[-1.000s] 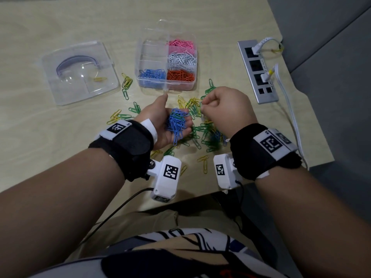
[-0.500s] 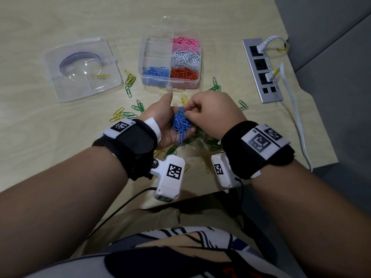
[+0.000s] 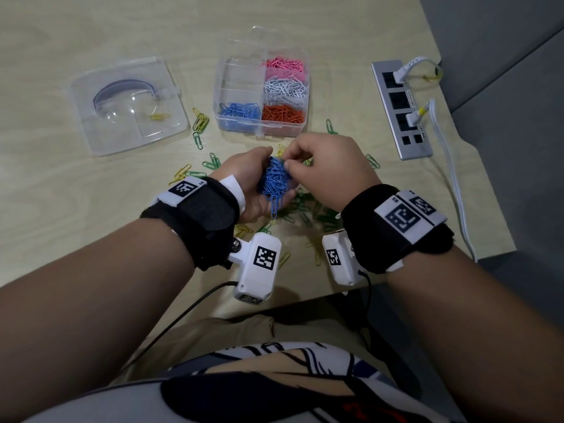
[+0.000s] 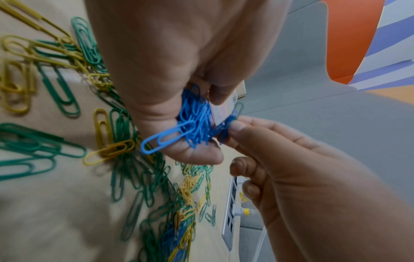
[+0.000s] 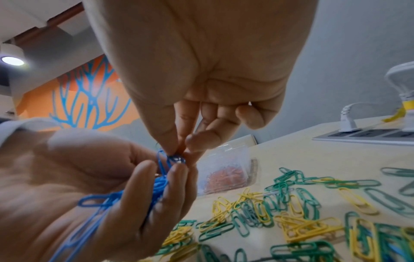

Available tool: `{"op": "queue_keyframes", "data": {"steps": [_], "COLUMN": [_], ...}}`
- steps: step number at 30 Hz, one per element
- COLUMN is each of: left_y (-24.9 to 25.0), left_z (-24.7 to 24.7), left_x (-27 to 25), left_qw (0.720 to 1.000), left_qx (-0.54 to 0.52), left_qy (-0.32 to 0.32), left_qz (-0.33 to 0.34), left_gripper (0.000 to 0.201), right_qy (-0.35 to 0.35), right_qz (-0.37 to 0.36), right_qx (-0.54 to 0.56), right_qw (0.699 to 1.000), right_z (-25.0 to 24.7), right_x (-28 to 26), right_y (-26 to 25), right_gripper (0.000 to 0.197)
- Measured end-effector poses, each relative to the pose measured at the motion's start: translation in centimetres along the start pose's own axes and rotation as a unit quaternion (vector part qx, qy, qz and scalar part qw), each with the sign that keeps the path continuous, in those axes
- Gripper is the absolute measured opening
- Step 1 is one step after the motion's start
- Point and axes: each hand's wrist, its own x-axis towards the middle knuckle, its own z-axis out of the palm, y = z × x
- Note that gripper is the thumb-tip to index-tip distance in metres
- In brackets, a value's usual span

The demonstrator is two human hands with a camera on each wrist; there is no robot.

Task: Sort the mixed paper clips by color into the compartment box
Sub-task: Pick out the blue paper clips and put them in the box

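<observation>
Left hand: your left hand (image 3: 250, 181) cups a bundle of blue clips (image 3: 276, 181) in the palm above the table (image 3: 61, 215), fingers curled around it, one clip hanging off the near end.
Right hand: your right hand (image 3: 323, 166) meets the far end of that bundle, thumb and forefinger pinched together on a single blue clip (image 5: 177, 158); the other fingers are loosely curled.
Loose pile: green and yellow clips (image 3: 305, 209) lie scattered on the table under and around both hands.
Compartment box: the clear compartment box (image 3: 262, 87) sits just beyond your hands, holding pink, white and orange clips on its right side and blue at its near left.
Lid: the clear lid (image 3: 128, 105) lies to the left of the box.
Power strip: a grey power strip (image 3: 399, 108) sits at far right.
</observation>
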Motion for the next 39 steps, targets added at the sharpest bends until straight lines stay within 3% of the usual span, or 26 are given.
{"op": "queue_keyframes", "data": {"steps": [11, 15, 18, 22, 28, 35, 39], "left_y": [0.1, 0.1, 0.2, 0.5, 0.3, -0.1, -0.5], "left_z": [0.2, 0.2, 0.0, -0.6, -0.8, -0.1, 0.8], "left_x": [0.1, -0.1, -0.3, -0.2, -0.1, 0.0, 0.1], "left_qw": [1.000, 1.000, 1.000, 1.000, 1.000, 1.000, 1.000], "left_qx": [0.010, 0.005, -0.002, -0.014, -0.017, -0.001, 0.002], "left_qy": [-0.015, -0.025, -0.014, 0.003, 0.011, 0.011, 0.007], "left_qz": [0.019, 0.018, 0.020, 0.026, 0.022, 0.017, 0.016], "left_gripper": [0.030, 0.028, 0.029, 0.034, 0.039, 0.039, 0.039], "right_qy": [0.045, 0.070, 0.100, 0.047, 0.000, -0.113, -0.071], "right_qz": [0.048, 0.073, 0.129, 0.205, 0.248, 0.328, 0.330], "right_qx": [0.082, 0.032, -0.044, -0.180, -0.206, -0.198, -0.170], "right_qw": [0.994, 0.994, 0.985, 0.961, 0.947, 0.917, 0.926], "right_z": [-0.1, -0.3, -1.1, -1.9, -1.6, -1.3, -0.4], "right_x": [0.3, 0.6, 1.1, 1.3, 0.1, -2.8, -3.3], "right_y": [1.1, 1.9, 3.2, 5.4, 6.4, 6.6, 6.6], "right_gripper": [0.014, 0.004, 0.010, 0.029, 0.014, 0.040, 0.047]}}
